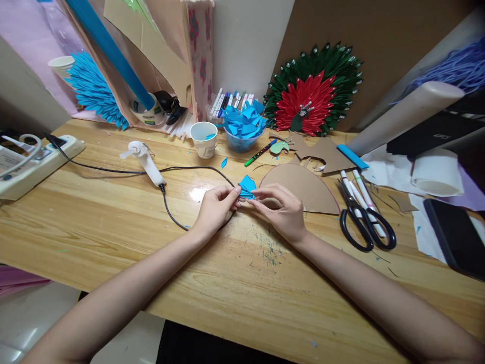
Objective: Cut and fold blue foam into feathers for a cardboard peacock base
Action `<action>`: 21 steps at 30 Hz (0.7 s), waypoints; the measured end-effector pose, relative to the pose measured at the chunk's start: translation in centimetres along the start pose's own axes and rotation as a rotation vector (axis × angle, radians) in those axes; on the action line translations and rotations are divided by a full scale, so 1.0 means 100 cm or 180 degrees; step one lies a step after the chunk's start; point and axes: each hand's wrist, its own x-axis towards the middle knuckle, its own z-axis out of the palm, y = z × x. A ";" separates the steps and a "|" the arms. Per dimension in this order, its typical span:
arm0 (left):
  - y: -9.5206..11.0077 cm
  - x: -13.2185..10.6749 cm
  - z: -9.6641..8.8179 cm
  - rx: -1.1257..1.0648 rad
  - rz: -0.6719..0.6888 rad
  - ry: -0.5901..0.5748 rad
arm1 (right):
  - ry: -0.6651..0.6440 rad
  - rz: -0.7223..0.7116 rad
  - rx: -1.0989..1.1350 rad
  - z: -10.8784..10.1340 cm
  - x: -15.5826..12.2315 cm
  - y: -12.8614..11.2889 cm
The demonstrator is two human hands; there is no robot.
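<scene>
My left hand (pixel 215 205) and my right hand (pixel 280 207) meet at the middle of the wooden table (pixel 113 227). Both pinch a small folded piece of blue paper (pixel 247 187) between fingertips, just above the table top. Right beside my right hand lies a brown cardboard half-disc (pixel 306 184). A clear bowl of blue paper pieces (pixel 242 126) stands behind, with a white paper cup (pixel 203 139) to its left.
A white glue gun (pixel 146 162) with a black cord lies left of my hands. Black scissors (pixel 364 222) and markers lie at the right, a dark phone (pixel 454 237) further right. A red and green paper fan (pixel 314 96) leans at the back. A power strip (pixel 34 162) sits far left.
</scene>
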 end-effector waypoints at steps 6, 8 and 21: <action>-0.001 -0.001 0.000 0.0019 -0.0042 0.0012 | 0.0002 -0.0042 -0.0044 0.000 0.001 -0.001; -0.001 -0.001 0.000 0.0022 -0.0036 0.0008 | -0.0013 -0.0045 -0.0040 -0.001 0.001 -0.001; 0.002 -0.003 0.001 0.0161 0.0039 -0.0019 | 0.0024 -0.0107 -0.0084 -0.001 0.001 -0.001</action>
